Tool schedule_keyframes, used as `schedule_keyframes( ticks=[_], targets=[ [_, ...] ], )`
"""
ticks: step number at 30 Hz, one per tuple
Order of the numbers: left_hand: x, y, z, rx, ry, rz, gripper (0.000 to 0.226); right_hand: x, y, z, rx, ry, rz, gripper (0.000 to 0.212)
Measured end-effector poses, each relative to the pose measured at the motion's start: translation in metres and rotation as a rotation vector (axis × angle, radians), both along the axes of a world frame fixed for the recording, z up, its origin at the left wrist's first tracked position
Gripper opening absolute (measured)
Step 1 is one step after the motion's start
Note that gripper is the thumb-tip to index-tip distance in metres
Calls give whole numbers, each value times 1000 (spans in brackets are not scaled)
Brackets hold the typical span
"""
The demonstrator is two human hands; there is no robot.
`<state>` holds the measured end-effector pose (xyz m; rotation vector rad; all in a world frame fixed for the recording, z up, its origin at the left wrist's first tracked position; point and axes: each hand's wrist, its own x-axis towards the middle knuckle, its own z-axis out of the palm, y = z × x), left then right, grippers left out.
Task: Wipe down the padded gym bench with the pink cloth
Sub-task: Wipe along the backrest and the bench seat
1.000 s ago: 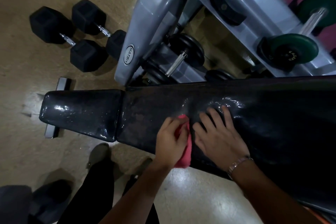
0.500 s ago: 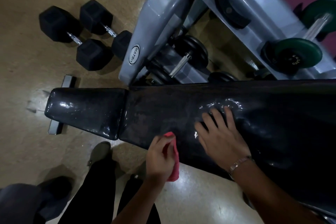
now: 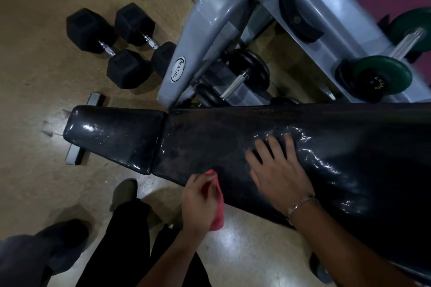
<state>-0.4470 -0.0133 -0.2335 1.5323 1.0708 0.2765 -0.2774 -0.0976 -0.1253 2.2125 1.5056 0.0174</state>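
Your left hand (image 3: 198,200) has its fingers curled round the pink cloth (image 3: 217,214), which sits bunched at the near edge of the padded bench (image 3: 210,137). Your right hand (image 3: 279,175) lies flat on the pad just beside it, fingers straight and spread, holding nothing. The bench runs long from the small seat pad (image 3: 112,137) on your left to the wide back pad on your right, so the surface lies up and away from the cloth, and the left hand is the nearer one to sweep it
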Motion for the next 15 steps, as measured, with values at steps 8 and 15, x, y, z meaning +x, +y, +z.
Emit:
schedule_keyframes(
  ticks=[8,15],
  targets=[
    [1,-9,12,51,-132,-82,27,-1,2,1,-16,-5,-11,37],
    [21,10,-1,29,34,73,25,0,0,-1,-57,-24,4,39]
  ],
)
